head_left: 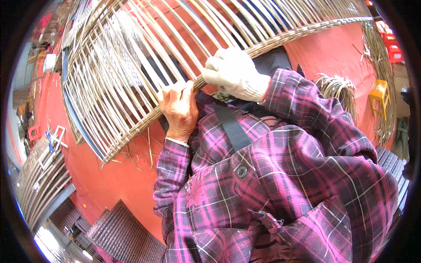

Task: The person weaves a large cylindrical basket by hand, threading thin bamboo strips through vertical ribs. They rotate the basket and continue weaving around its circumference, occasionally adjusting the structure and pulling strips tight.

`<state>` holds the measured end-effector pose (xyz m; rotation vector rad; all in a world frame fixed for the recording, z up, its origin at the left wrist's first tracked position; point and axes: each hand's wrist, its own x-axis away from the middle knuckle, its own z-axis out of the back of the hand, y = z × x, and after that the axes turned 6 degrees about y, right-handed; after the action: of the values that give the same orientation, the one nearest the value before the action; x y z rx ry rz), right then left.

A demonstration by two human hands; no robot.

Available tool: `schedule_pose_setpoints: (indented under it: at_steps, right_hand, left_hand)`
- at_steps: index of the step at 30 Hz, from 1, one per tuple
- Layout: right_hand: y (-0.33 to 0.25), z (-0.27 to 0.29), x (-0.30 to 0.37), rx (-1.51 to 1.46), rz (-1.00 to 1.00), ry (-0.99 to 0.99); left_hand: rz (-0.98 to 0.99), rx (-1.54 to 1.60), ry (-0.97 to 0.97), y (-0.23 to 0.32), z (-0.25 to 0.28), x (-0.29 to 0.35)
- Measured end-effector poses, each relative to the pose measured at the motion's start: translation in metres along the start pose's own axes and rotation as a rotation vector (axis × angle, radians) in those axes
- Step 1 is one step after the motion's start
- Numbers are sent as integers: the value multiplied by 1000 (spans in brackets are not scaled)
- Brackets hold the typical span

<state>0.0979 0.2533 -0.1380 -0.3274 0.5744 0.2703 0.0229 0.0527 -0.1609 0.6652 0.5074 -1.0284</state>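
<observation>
A large wicker panel (118, 81), with long pale parallel rods and a braided edge, spans the upper part of the view. My bare left hand (179, 111) is closed on its near braided edge, fingers over the rim and pressed against the rods. Just to the right, my right hand (236, 73), in a white knitted glove, is curled closed on the same edge. Between the two hands a short darker stretch of the braid shows. The right fingertips are folded in, so any loose strand inside them is hidden.
Red sheeting (105, 186) covers the floor. A yellow stool (379, 96) stands at the right, by a bundle of strands (337, 90) and red crates (391, 46). At the lower left are a dark ribbed woven piece (125, 234) and another rod-built frame (46, 182).
</observation>
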Motion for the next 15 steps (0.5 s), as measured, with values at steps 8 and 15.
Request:
schedule_pose_setpoints:
  at_steps: [8, 15]
  right_hand:
    - [28, 38, 13, 12, -133, 91]
    - [37, 29, 28, 86, -111, -2]
  left_hand:
    - [85, -108, -1, 11, 10, 2]
    - [-18, -27, -103, 23, -19, -20]
